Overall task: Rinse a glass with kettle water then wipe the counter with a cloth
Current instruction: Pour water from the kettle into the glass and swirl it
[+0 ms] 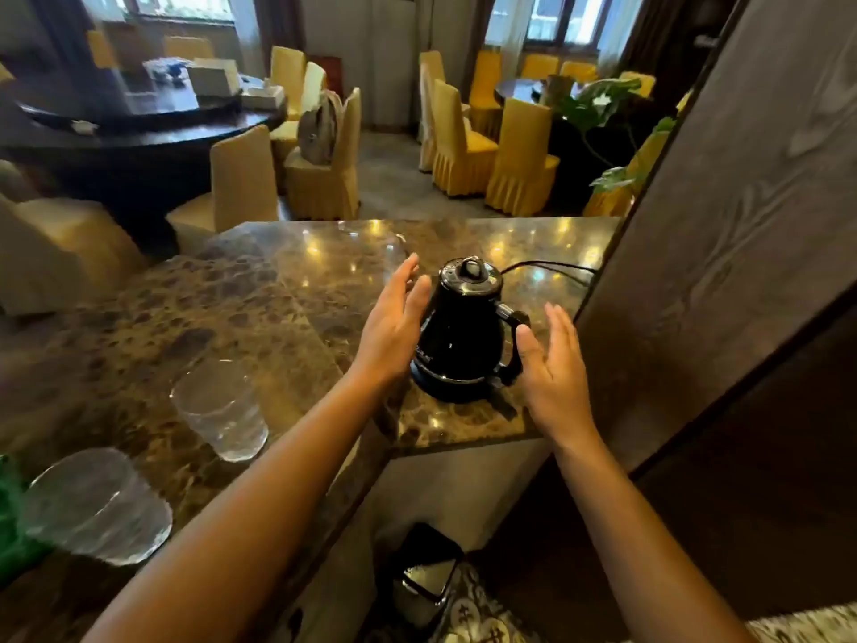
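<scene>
I see the glossy black kettle (463,336) on its base at the marble counter's (287,317) near corner, my left hand (394,327) and right hand (552,368) flanking it with fingers straight and empty, yellow-covered chairs (524,155) behind.

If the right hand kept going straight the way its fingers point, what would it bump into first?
Probably nothing on the counter: the right hand points past the kettle's handle, toward the dark wood panel. Its thumb sits near the handle, so it might brush that; depth is unclear.
</scene>
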A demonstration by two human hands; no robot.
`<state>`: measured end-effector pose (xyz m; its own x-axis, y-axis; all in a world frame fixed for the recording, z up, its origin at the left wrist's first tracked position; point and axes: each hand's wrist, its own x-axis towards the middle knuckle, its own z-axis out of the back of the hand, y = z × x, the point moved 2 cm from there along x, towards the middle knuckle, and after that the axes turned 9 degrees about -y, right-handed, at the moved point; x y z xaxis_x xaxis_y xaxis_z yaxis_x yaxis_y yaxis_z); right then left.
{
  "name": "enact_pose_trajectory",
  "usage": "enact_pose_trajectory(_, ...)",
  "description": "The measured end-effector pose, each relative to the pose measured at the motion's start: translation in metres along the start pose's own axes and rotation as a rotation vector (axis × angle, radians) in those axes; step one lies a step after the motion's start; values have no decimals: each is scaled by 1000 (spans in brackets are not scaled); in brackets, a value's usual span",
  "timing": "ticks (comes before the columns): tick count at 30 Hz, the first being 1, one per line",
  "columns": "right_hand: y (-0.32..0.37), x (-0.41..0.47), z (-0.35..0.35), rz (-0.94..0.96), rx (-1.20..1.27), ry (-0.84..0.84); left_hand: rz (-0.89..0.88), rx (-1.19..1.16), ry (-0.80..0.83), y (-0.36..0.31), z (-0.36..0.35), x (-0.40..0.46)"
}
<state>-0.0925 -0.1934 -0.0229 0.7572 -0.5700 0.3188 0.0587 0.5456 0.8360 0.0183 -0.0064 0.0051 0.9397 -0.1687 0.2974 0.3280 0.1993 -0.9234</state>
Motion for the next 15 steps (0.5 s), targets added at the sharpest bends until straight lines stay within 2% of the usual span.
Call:
enact_pose_trajectory(4, -17, 13, -11, -152, 43, -3, 45, 14, 59, -3, -29, 28)
enact_pose_trajectory(9, -26, 35, -20, -166, 187, 9, 94, -7, 27, 12, -58, 49)
enact_pose_trajectory(12, -30, 36, -25, -125, 274, 81, 64, -20, -30, 21, -65, 47)
enact_pose_trajectory(15, -37, 40, -30, -202, 450, 135, 62, -30, -113, 25, -73, 48)
